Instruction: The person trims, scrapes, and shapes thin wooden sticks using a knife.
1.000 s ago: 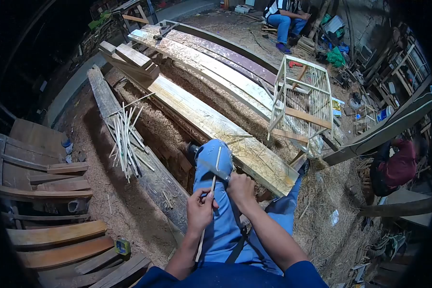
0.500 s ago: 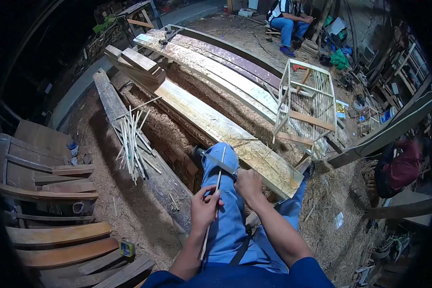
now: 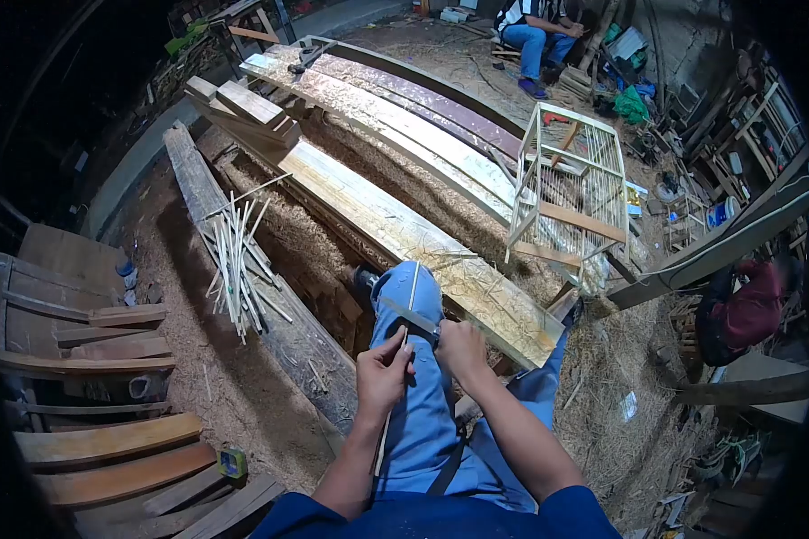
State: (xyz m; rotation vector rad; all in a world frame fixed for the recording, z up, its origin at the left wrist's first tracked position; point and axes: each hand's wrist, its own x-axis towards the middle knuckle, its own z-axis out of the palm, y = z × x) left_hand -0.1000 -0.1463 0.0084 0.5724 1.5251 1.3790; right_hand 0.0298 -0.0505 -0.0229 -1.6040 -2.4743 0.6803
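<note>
- Your left hand (image 3: 382, 373) is pinching a thin pale stick (image 3: 413, 287) between thumb and fingertips, with no visible gap around it.
- Your right hand (image 3: 461, 349) is closing in a full fist around the handle of a knife (image 3: 410, 316); the fingers are hiding most of that handle.
- The stick is running lengthwise over your blue-jeaned leg (image 3: 427, 404), its far end lying over the knee and its near part passing below your left hand beside the forearm.
- The blade is crossing the stick at a slant, just beyond your left fingertips; you cannot tell from here how deep its edge is sitting.
- A loose pile of sticks (image 3: 232, 269) is resting on a weathered plank (image 3: 310, 346) ahead and to your left.
- A pale thick board (image 3: 377, 220) is stretching away just beyond your knee, with shavings scattered over its near end.
- A slatted wooden frame (image 3: 571, 189) is standing past that board, to your right.
- One person (image 3: 535, 40) is sitting at the far side, and another person (image 3: 748, 310), in dark red, is sitting at the right.
</note>
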